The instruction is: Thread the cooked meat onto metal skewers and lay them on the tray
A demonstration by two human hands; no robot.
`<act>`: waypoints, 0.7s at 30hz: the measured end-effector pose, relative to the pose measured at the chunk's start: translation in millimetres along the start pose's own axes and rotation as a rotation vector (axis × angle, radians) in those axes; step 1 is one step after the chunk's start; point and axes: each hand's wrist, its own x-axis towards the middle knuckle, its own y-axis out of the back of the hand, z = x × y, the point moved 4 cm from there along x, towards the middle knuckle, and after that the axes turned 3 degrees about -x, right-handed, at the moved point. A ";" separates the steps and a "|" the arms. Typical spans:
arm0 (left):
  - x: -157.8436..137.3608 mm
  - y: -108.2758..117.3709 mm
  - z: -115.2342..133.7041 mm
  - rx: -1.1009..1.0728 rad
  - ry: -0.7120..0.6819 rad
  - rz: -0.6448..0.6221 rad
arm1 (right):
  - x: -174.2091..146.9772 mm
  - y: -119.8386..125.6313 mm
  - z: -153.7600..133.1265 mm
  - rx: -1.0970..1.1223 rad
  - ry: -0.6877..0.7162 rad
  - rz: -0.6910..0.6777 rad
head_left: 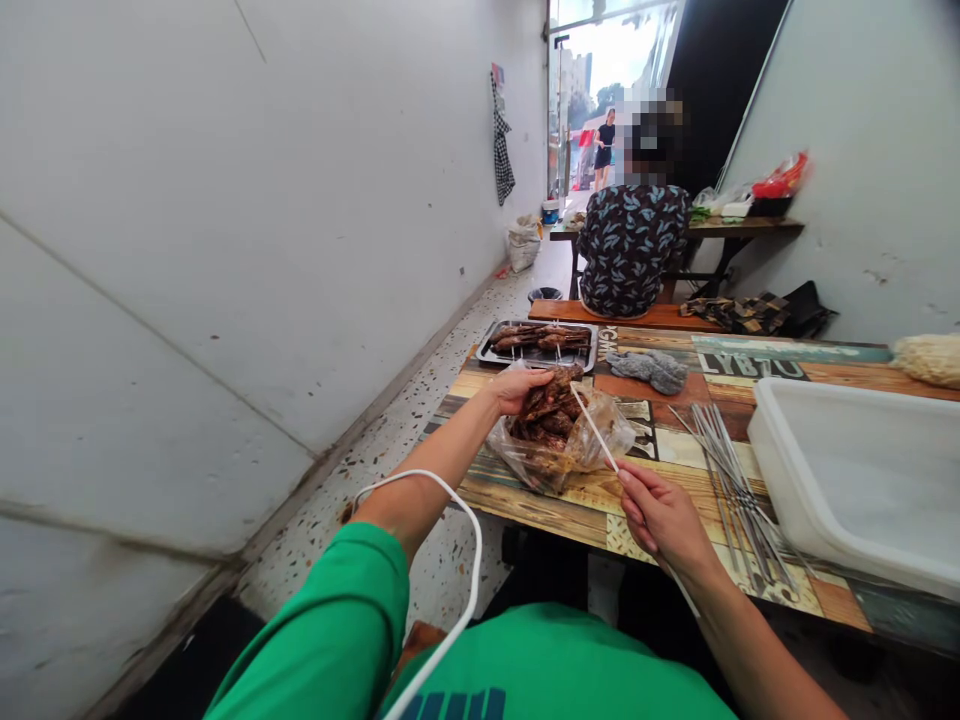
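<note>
Left hand (523, 391) has its fingers gripping a dark meat chunk (562, 388) at the mouth of the plastic bag (613, 422) near the counter's (585, 522) near-left corner, probably so drips land inside, while the right hand (664, 520) pinches a skewer (598, 430) angled at it.

The left forearm (439, 458) stretches forward and slants inward, the wrist (491, 400) nearly straight. The left grip (519, 390) is closed, one digit extended ahead, the rest partly hidden. The right forearm (750, 625) enters from the lower right and angles inward. The right grip (661, 512), nearer the torso, is closed in a pinch, its lower fingers (636, 522) curled. The two grips are apart.
</note>
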 end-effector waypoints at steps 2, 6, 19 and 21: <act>0.5 -0.9 -1.1 -0.004 0.000 -0.021 | -1.2 0.4 -0.3 0.006 0.000 0.008; 0.5 -1.7 0.1 -0.018 -0.008 -0.052 | -2.9 1.8 -0.2 0.013 -0.006 0.012; -5.0 -8.6 9.0 0.041 -0.017 -0.038 | -11.9 4.6 -0.2 -0.032 -0.004 -0.002; -5.8 -9.6 9.3 0.053 -0.005 -0.052 | -12.1 4.8 0.4 -0.039 -0.002 -0.006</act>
